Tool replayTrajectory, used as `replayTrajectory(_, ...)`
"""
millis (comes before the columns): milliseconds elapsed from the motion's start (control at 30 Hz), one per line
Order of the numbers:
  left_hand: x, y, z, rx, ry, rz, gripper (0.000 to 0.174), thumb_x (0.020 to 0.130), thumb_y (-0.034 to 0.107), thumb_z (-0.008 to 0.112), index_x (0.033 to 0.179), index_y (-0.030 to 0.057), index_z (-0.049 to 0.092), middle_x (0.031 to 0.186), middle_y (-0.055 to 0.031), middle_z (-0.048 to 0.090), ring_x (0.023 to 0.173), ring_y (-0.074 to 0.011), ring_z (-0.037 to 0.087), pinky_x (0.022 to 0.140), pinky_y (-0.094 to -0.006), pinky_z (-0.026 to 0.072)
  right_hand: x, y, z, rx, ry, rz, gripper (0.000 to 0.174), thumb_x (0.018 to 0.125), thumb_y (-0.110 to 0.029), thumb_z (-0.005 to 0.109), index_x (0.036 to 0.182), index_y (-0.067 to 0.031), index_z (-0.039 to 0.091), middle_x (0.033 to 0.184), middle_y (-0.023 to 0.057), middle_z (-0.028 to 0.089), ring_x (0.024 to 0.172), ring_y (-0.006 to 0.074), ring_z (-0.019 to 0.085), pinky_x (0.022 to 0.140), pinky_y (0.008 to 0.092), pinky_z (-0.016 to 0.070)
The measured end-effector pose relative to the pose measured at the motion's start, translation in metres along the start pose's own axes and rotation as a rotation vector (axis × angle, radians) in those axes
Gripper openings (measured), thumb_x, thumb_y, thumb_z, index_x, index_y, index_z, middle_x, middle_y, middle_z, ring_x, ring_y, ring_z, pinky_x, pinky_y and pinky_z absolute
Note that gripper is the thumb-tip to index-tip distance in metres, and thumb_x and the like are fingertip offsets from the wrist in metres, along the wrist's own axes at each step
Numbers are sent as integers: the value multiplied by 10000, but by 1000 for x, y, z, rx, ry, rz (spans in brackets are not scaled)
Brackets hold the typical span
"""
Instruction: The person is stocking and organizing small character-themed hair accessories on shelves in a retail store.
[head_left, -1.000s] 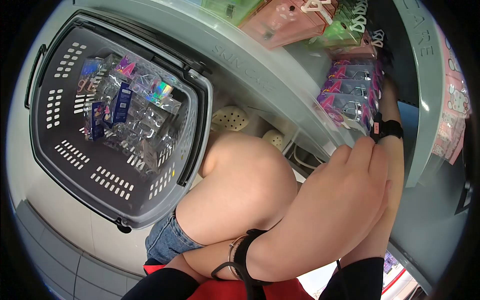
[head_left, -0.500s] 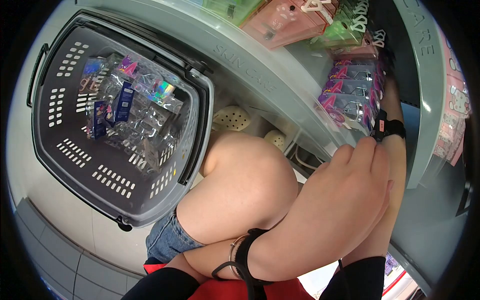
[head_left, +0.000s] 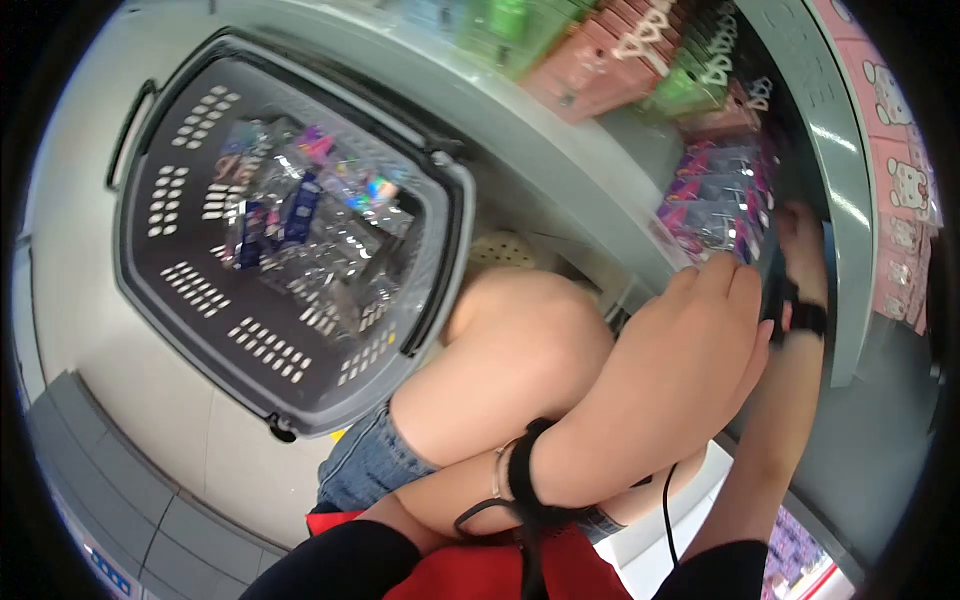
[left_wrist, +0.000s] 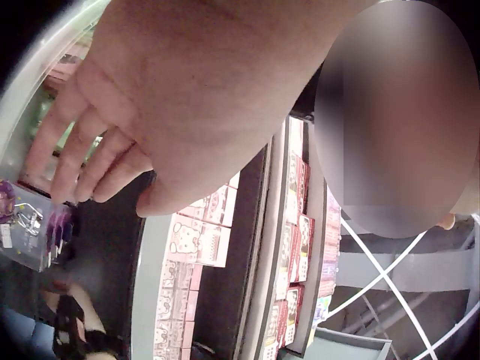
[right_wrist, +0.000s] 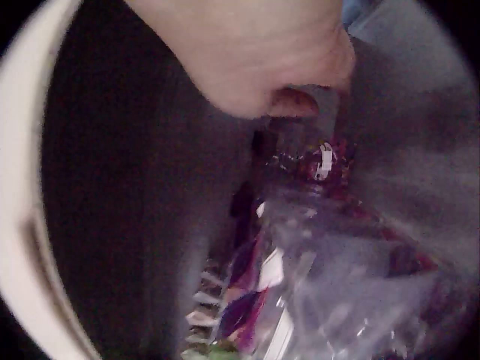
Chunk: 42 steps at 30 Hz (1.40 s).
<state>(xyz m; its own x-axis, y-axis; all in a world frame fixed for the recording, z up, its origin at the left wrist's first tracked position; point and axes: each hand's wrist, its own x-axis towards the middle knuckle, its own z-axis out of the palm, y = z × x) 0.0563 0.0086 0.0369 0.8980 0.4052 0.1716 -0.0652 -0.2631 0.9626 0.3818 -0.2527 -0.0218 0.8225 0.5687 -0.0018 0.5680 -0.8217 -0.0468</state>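
My left hand hangs bent at the wrist in front of the shelf, crossing over the right forearm in the head view. Its fingers are loosely extended and hold nothing, as the left wrist view of the same hand shows. Deeper in the shelf, my right hand is beside a row of clear, purple-and-pink packs of eyelash curlers. In the blurred right wrist view, this hand has loosely bent fingers just above the clear packs, with nothing plainly gripped.
A grey shopping basket stands at the left, with several clear packages inside. Pink pouches and green ones line the shelf. Pink cartoon-cat packs stand beyond the grey divider. My bare knee is below the shelf edge.
My right hand has drawn back from the dark rear of the shelf, toward me along the row. The left hand keeps its pose; the head view has shifted, moving the basket rightward in it.
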Motion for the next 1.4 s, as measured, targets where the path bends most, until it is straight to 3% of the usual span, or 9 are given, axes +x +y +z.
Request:
replayTrajectory(67,-3,-1,1,-81,-43,-70,313,865,156,566,1082,-64,518,964,-200,557,860,-377,585,693,-414,504,-41,-53,-27,109,-113,233,232,863,-94,565,1043,48,600,1109,206,612,1070,278,586,914,356,462)
replayTrajectory(133,-4,-2,2,-56,-28,-70,306,865,150,560,1065,-78,519,946,-218,553,840,-399,583,703,-436,499,-74,19,1,1695,101,687,316,855,-61,558,1135,82,541,1239,237,538,1180,303,513,1029,407,403)
replayTrajectory(200,-6,-4,3,-77,-31,-66,309,858,148,565,1060,-82,525,938,-239,562,851,-415,585,722,-455,492,-114,-72,-43,1813,156,958,398,841,-21,544,1213,89,457,1327,244,460,1257,328,440,1095,434,339)
replayTrajectory(533,-4,39,-86,312,260,188,288,872,189,610,1091,3,617,994,-217,653,842,-292,666,718,-351,515,-163,-182,2,1873,429,581,331,872,-73,547,1166,68,493,1177,196,555,1131,297,536,997,399,422)
replayTrajectory(633,-11,21,-137,452,219,-58,287,861,171,616,1086,-7,613,972,-179,662,850,-252,671,709,-333,518,-163,-197,-2,1869,445,521,284,870,-59,558,1121,70,524,1082,198,587,1035,291,586,950,372,463)
replayTrajectory(733,-25,-105,-198,805,182,40,321,837,159,625,1095,-31,596,943,-173,659,853,-240,661,709,-331,512,-161,-200,-4,1907,458,435,235,863,-58,568,1061,69,549,984,180,614,942,275,620,915,353,483)
replayTrajectory(867,-71,-197,-249,959,45,-607,492,742,320,688,1038,-61,591,1034,-287,620,1039,-413,581,886,-446,467,-164,-193,1,1753,402,469,230,878,-62,538,1074,58,540,1018,174,605,978,250,612,908,343,481)
replayTrajectory(967,-96,-265,-276,1012,131,-682,605,716,374,718,1103,-57,544,1110,-288,588,1054,-433,568,909,-445,467,-162,-195,-3,1744,363,463,228,881,-72,532,1075,48,542,1014,164,606,970,237,611,897,331,479)
replayTrajectory(1400,-80,-291,-256,1225,-17,-948,978,612,546,794,1381,100,386,1467,-265,225,1349,-443,257,1021,-557,356,-158,-227,-16,1727,53,433,201,887,-100,537,1063,-11,579,1002,100,627,912,186,609,825,298,457)
